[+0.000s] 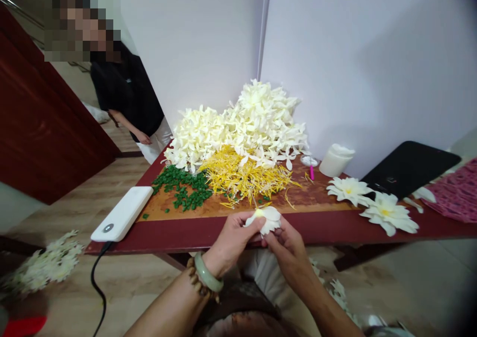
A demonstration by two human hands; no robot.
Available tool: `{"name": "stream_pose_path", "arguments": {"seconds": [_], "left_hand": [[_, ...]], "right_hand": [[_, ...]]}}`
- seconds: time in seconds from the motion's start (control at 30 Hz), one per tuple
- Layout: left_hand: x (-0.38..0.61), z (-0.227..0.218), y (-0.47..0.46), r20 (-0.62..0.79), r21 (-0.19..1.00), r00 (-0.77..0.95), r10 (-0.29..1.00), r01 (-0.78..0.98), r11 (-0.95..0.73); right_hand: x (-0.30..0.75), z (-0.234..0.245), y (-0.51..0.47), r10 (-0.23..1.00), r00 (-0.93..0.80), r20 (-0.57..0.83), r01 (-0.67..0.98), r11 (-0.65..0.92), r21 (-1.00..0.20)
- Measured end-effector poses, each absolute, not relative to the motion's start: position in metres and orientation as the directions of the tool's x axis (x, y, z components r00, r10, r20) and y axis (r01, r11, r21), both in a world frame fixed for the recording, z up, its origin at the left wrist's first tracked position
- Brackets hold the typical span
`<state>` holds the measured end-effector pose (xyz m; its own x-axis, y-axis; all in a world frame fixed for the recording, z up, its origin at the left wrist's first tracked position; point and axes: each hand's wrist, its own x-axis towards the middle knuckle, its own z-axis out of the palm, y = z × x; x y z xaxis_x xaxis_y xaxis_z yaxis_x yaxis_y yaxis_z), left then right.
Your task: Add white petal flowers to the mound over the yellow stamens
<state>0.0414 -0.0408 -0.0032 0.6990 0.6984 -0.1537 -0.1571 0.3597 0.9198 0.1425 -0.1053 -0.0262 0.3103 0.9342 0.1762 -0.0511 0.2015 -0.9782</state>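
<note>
Centrally, at the near edge of the table (171, 236): one white flower (274, 217), lifted between two bare hands. Orientation: yellow centre toward the far left, petals fanning right and near; long axis roughly left to right. Left hand (236, 232): grip narrow, holding the flower, thumb laid across its near face. Right hand (289, 245): fingers curled close at the right and near petals; whether they pinch or merely touch, cannot tell.

Set out beyond the hands: yellow strands (249, 179), heaped; green pieces (188, 190), scattered to their left; white petal pieces (261, 121), piled high at the far side. To the left: white device (122, 215), slanting, with black cord (99, 280). To the right: two open white flowers (389, 212), side by side; white jar (336, 160); black flat object (413, 168); pink patterned cloth (456, 190).

Hidden: underside of the held flower, and some fingertips behind it; stem, cannot tell. Cut off: both forearms at the near edge, the cloth at the right. Hard to make out: the jar's contents; pale flowers (50, 267) on the floor, blurred, far left.
</note>
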Motion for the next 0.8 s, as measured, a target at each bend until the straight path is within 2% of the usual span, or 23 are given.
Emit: {"name": "stream_pose_path", "arguments": {"seconds": [0.1,0.17,0.23,0.3,0.37,0.4,0.47,0.57,0.67,0.8], "left_hand": [[0.042,-0.006,-0.043,-0.174,0.909,0.647,0.743,-0.184,0.373],[0.041,-0.008,-0.042,-0.154,0.922,0.598,0.786,-0.199,0.332],[0.039,-0.008,-0.040,-0.114,0.947,0.549,0.828,-0.194,0.258],[0.037,-0.007,-0.038,-0.075,0.972,0.521,0.850,-0.152,0.179],[0.036,-0.007,-0.038,-0.043,0.988,0.537,0.843,-0.104,0.117],[0.036,-0.006,-0.039,-0.023,0.991,0.554,0.832,-0.095,0.091],[0.037,-0.007,-0.040,0.022,0.994,0.574,0.819,-0.099,0.043],[0.037,-0.006,-0.041,0.051,0.995,0.547,0.835,-0.099,0.004],[0.034,-0.003,-0.038,0.024,0.992,0.512,0.859,-0.119,0.043],[0.030,0.001,-0.036,0.014,0.988,0.470,0.883,-0.144,0.060]], "right_hand": [[0.138,-0.034,-0.106,0.925,0.364,0.108,-0.067,0.141,-0.988],[0.138,-0.034,-0.109,0.903,0.418,0.096,0.096,0.061,-0.994],[0.143,-0.027,-0.113,0.855,0.474,0.209,0.403,0.000,-0.915],[0.147,-0.018,-0.114,0.799,0.433,0.418,0.671,0.023,-0.741],[0.148,-0.012,-0.112,0.759,0.324,0.565,0.788,0.114,-0.605],[0.147,-0.012,-0.110,0.762,0.277,0.585,0.800,0.155,-0.580],[0.140,-0.017,-0.104,0.800,0.245,0.548,0.767,0.186,-0.614],[0.129,-0.029,-0.096,0.833,0.340,0.437,0.667,0.115,-0.736],[0.123,-0.034,-0.092,0.824,0.425,0.373,0.599,0.053,-0.799],[0.124,-0.027,-0.089,0.893,0.326,0.311,0.523,0.104,-0.846]]}}
